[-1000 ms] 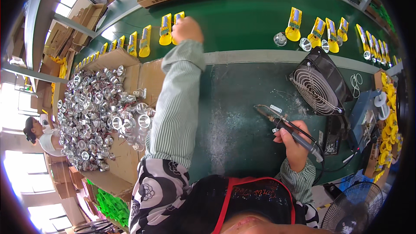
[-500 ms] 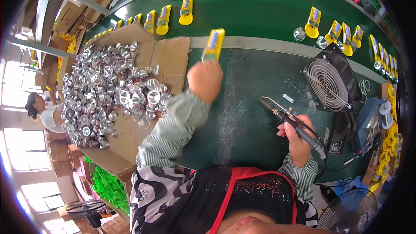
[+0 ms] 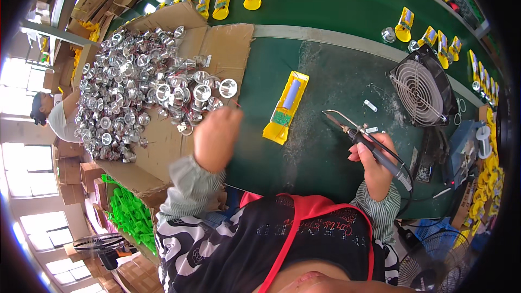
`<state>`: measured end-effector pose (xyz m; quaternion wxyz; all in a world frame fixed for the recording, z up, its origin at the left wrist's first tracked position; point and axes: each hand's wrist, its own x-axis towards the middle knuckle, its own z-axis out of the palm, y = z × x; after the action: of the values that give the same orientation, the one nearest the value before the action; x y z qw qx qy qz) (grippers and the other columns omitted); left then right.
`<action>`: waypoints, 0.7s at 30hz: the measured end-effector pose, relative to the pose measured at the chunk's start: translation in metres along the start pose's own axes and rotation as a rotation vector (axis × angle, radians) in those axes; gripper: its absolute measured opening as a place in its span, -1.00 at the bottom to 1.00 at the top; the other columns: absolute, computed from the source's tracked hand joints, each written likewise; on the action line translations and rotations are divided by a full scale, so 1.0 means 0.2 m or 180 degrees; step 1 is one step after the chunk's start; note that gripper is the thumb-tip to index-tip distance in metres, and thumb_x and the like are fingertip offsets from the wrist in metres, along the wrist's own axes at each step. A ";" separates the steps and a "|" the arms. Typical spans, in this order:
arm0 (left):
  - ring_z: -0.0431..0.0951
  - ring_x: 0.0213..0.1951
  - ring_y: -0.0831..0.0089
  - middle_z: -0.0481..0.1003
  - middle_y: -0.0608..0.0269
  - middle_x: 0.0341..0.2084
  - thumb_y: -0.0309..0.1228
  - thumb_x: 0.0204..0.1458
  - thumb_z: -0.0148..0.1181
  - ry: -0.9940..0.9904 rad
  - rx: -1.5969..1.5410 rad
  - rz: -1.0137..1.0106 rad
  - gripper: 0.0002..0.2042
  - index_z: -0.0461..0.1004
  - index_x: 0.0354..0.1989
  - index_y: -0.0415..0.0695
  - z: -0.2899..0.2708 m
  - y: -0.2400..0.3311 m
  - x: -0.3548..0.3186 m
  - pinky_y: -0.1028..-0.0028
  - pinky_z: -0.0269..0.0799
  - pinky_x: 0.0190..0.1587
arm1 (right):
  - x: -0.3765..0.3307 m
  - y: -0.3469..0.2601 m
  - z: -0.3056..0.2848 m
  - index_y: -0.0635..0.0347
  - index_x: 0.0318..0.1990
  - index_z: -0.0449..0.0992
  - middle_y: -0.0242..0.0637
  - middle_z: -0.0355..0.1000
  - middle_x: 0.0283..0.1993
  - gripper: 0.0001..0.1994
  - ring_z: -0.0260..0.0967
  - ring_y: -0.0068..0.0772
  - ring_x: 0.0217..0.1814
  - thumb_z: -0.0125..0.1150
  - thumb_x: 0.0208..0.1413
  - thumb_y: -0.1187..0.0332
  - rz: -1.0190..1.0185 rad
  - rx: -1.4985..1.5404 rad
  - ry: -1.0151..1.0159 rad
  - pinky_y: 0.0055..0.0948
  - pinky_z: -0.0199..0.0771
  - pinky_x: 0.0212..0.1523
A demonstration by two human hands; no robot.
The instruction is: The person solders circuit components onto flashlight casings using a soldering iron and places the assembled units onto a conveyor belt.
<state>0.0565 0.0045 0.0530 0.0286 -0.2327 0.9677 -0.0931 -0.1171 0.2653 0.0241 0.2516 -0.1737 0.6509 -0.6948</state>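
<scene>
Green bench [image 3: 331, 171], bright windows [image 3: 24, 168], right fingers [image 3: 366, 155] tight around soldering iron [image 3: 356, 136], left fingers [image 3: 230, 118] unclear

Head camera: left one of two fisheyes worn side by side on the person's head
Facing: down and forward onto the tabletop [image 3: 331, 171]
Near: chest [image 3: 320, 244] along the lower edge, closest to the lens
Middle: left hand [image 3: 217, 138] and right hand [image 3: 375, 167], seen from above
Left: out to far windows [image 3: 24, 171]
Rim: black, straight edges bending toward it
</scene>
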 end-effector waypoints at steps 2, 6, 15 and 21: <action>0.48 -0.41 0.41 0.33 0.34 -0.52 -0.49 -0.14 0.09 0.0507 0.0245 0.0074 -0.74 0.41 -0.21 0.02 0.04 -0.14 0.06 0.45 0.44 -0.50 | -0.01 -0.01 0.02 0.40 -0.22 0.33 -0.11 0.48 -0.41 -0.85 0.47 -0.47 -0.45 0.12 0.07 0.55 -0.0028 0.0000 -0.0024 -0.53 0.53 -0.39; 0.47 -0.39 0.39 0.35 0.34 -0.51 -0.46 -0.13 0.10 0.0408 0.0000 0.0466 -0.70 0.44 -0.14 0.02 0.16 -0.25 0.11 0.43 0.44 -0.47 | -0.03 -0.01 0.04 0.40 -0.21 0.33 -0.11 0.48 -0.40 -0.83 0.47 -0.48 -0.44 0.13 0.07 0.55 -0.0081 0.0066 -0.0203 -0.53 0.53 -0.39; 0.48 -0.37 0.10 0.44 0.06 -0.43 -0.52 -0.03 0.13 0.0512 -0.2292 0.0605 -0.91 0.50 -0.37 -0.25 0.10 -0.09 0.14 0.27 0.40 -0.34 | -0.01 -0.01 0.11 0.41 -0.26 0.35 -0.14 0.48 -0.43 -0.86 0.47 -0.49 -0.45 0.14 0.05 0.55 -0.0128 -0.0013 -0.0430 -0.54 0.53 -0.41; 0.46 -0.42 0.16 0.49 0.11 -0.53 -0.50 -0.05 0.14 0.0094 -0.2733 0.0277 -0.87 0.48 -0.31 -0.24 0.05 0.09 0.05 0.28 0.37 -0.35 | 0.04 0.01 0.16 0.39 -0.25 0.35 -0.14 0.48 -0.42 -0.87 0.47 -0.48 -0.45 0.12 0.04 0.57 -0.0003 0.0059 -0.0763 -0.55 0.53 -0.40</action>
<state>0.0400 0.0141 0.0389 -0.0808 -0.1811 0.9278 0.3160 -0.1050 0.2352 0.0239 0.3290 -0.2535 0.6096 -0.6752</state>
